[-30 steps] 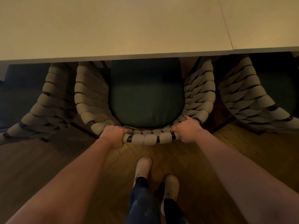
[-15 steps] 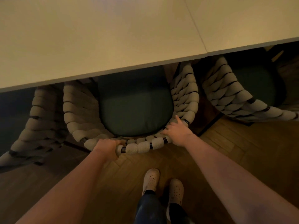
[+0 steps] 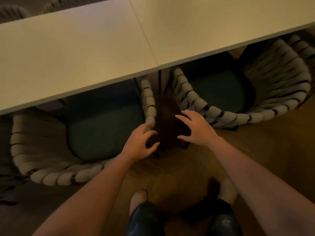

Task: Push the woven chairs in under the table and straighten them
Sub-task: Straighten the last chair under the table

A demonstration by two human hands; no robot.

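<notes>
The left hand's fingers (image 3: 144, 128) are loosely bent and apart, closed on nothing. The topmost fingertip reaches close to the end of the near chair's woven arm, though I cannot tell whether it touches. The right hand's fingers (image 3: 189, 114) are straight and fanned wide, also holding nothing, with their tips just beside the rope rim of the other chair. Both the left hand (image 3: 139, 145) and the right hand (image 3: 197, 130) hang over the dark gap between the two seats at the centre of the frame. This looks like the changeover from one chair to the next, with the fingers spread ready to take a fresh hold.

The woven chair at lower left (image 3: 51, 176) has the front of its green cushion (image 3: 102, 130) under the edge of the table (image 3: 85, 57). Its curved back faces the lower left corner, so it seems pushed in about as far as the arms allow.

The woven chair at upper right (image 3: 238, 116) is also partly under the table. Its back swings toward the right edge of the frame, so it sits at an angle to the table edge. I judge this one to need the next push and a turn to square it.

The person's shoes (image 3: 138, 200) stand on the wooden floor (image 3: 264, 150) at the bottom centre, opposite the gap and within reach of either rim.
</notes>
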